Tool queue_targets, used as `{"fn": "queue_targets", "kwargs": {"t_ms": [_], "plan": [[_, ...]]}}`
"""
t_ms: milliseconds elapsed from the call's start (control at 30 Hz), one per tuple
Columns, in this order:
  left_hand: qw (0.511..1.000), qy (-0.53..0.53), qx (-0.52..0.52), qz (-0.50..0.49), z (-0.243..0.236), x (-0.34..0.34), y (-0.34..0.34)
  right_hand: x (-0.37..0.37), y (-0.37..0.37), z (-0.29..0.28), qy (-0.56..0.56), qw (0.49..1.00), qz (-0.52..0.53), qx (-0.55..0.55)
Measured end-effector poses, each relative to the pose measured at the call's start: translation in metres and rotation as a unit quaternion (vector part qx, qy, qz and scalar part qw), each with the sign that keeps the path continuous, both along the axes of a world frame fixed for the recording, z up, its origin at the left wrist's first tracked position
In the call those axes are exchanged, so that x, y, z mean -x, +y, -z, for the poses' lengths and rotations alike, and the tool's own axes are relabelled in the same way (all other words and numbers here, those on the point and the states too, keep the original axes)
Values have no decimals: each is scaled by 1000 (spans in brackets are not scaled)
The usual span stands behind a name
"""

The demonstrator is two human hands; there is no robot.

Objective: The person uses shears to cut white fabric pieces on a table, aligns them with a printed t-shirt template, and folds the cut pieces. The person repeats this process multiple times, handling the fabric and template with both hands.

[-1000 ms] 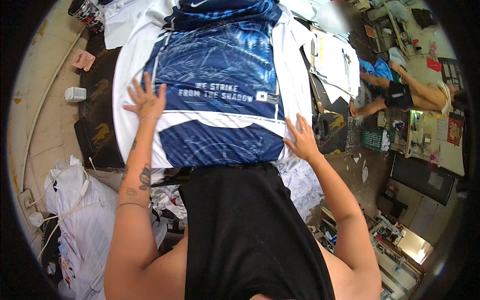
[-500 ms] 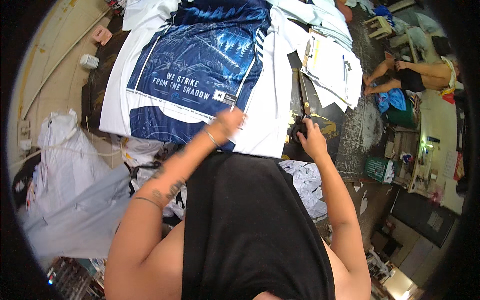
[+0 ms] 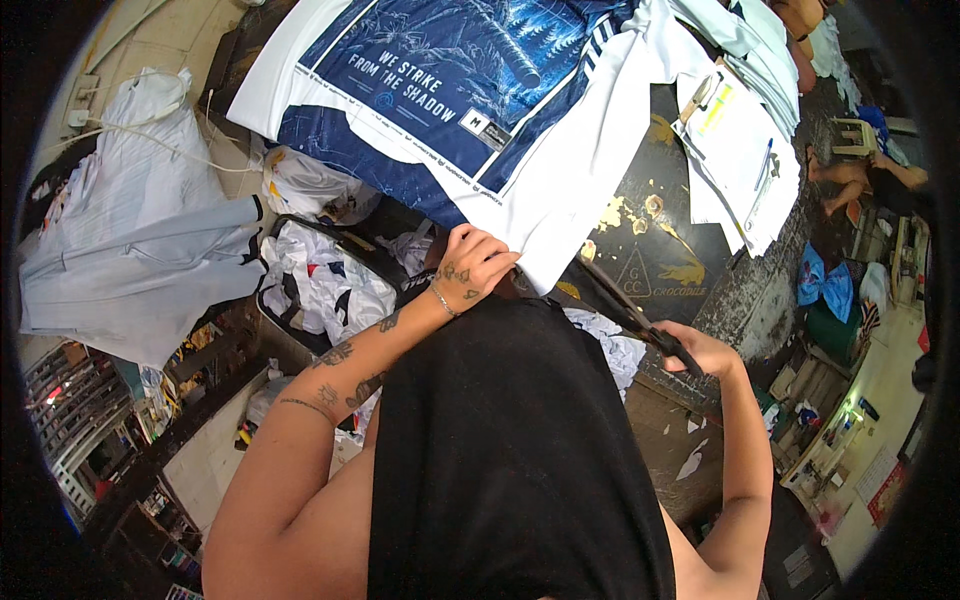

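Observation:
A large white fabric sheet printed with a blue jersey panel (image 3: 470,90) lies spread on a dark work table (image 3: 650,230). My left hand (image 3: 475,268) is closed on the sheet's near white edge, close to my body. My right hand (image 3: 700,350) grips the handles of long black scissors (image 3: 615,300). Their blades point up and left toward the near corner of the sheet, just short of my left hand. My black shirt hides the table's front edge.
A dark bin of white fabric scraps (image 3: 320,280) stands below the table at left, beside a pile of pale grey garments (image 3: 140,230). A clipboard with papers (image 3: 735,150) lies on the table's right side. Another person's legs (image 3: 860,175) show at the far right.
Both hands lay flat on the printed panel a second ago. My left hand has come back to the sheet's near edge. My right hand reached to the table's right side and now holds the scissors.

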State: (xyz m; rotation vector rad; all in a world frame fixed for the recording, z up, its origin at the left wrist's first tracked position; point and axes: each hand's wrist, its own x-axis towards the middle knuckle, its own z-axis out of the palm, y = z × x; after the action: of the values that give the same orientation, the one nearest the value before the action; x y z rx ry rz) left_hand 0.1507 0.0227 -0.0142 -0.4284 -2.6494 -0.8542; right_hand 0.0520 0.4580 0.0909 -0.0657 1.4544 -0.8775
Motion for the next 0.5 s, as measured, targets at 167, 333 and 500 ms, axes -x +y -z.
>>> {"fn": "queue_targets", "kwargs": {"t_ms": [167,333,500], "plan": [[1000,18,-18,5,11,-6,10,13,-56,38,71,996,-41,21],[999,-7,-43,-14,14,-5,12,16,-65,40,155,978,-98,-101],[998,7,-70,-4,20,-8,10,9,-77,36,200,975,-83,-43]]}}
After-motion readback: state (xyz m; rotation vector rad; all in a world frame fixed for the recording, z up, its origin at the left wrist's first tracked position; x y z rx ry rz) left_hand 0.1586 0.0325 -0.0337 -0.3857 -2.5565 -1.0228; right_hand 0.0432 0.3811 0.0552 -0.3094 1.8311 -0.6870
